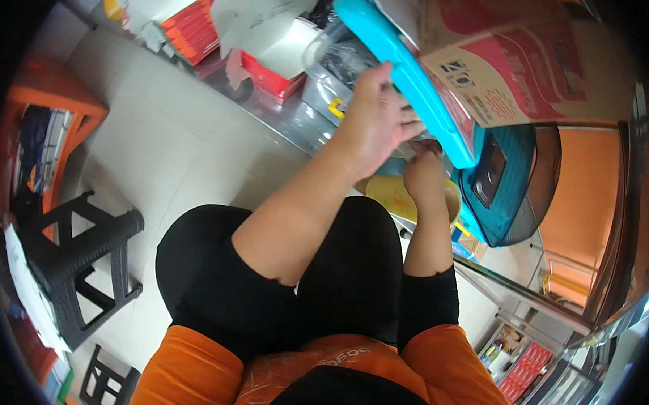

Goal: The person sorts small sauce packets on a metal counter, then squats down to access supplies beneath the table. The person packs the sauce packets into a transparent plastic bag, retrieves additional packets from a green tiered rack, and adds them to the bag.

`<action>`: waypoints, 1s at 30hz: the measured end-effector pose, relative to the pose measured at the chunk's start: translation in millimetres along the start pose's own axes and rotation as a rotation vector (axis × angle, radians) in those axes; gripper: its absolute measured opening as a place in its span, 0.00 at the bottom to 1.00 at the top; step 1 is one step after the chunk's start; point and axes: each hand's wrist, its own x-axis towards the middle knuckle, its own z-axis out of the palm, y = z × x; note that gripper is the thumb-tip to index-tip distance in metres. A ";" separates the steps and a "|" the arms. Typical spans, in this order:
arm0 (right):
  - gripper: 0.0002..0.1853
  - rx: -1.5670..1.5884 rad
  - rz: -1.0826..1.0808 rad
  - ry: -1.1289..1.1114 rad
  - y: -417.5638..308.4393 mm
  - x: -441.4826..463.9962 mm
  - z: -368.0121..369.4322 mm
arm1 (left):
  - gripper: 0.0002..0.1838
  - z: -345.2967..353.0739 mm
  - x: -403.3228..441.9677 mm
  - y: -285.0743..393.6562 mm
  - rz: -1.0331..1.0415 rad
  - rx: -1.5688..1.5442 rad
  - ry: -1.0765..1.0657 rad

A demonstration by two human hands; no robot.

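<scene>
My left hand [377, 125] reaches up beside the edge of a turquoise tray or lid [423, 91], its fingers apart; whether it touches the edge is unclear. My right hand [423, 176] is lower and to the right, under that edge, with its fingers closed together around something small that I cannot make out. Just below it, a yellow container [391, 195] lies tilted, partly behind my right wrist. A clear plastic bin [325, 95] with bagged items stands left of my left hand.
A large cardboard box [504, 73] rests above the turquoise piece. Open boxes, including a red and white one [272, 73], line the metal shelf [277, 117]. At right is a teal basket [495, 185]. Black stools [83, 253] stand on the floor at left.
</scene>
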 end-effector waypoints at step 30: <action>0.16 0.682 -0.014 0.674 -0.4 63.0 -0.1 | 0.51 5.7 9.4 20.5 -0.081 0.035 -0.125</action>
